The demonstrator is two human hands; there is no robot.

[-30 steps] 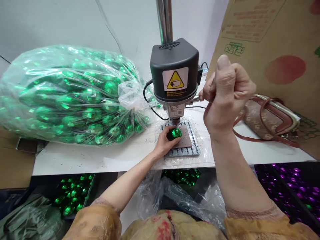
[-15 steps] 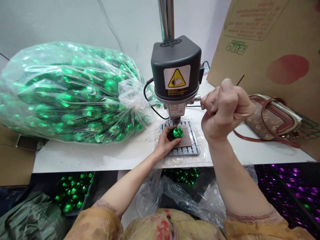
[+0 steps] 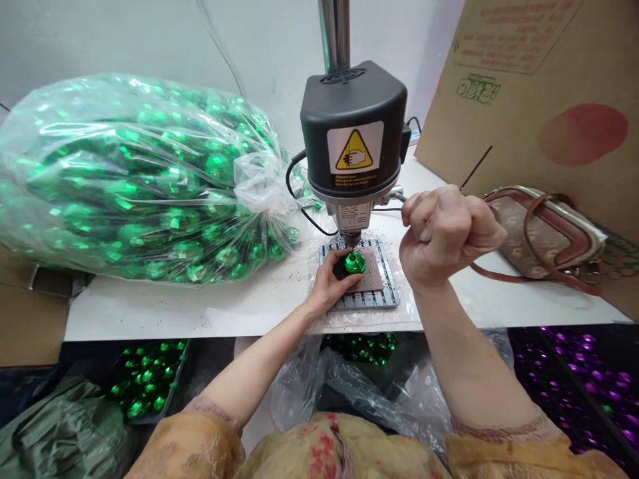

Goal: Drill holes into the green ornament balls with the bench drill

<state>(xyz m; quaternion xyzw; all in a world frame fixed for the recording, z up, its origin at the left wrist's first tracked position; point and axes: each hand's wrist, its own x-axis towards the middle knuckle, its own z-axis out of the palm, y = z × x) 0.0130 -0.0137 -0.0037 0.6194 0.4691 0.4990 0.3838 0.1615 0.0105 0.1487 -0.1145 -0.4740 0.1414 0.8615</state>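
Note:
Directly under the chuck of a black bench drill press (image 3: 353, 133) sits a shiny green faceted ball (image 3: 355, 263). My left hand (image 3: 330, 283) pinches this ball between thumb and fingers, on a brown square pad (image 3: 370, 279) over the slotted metal base (image 3: 391, 299). The drill bit meets the top of the ball, though the exact contact is too small to make out. My right hand (image 3: 446, 233) is closed in a fist around the drill press lever (image 3: 398, 195), to the right of the motor housing; most of the lever's grip is hidden by the fingers.
A knotted clear bag of green faceted balls (image 3: 150, 193) lies on the white table (image 3: 259, 293) at left. To the right are a handbag (image 3: 544, 233) and a cardboard box (image 3: 524, 86). Below the table edge are green balls (image 3: 147, 379) and purple balls (image 3: 584, 372).
My right fist has turned and sunk slightly with the lever. The left hand keeps the green ball in the same place, and the view has shifted a little.

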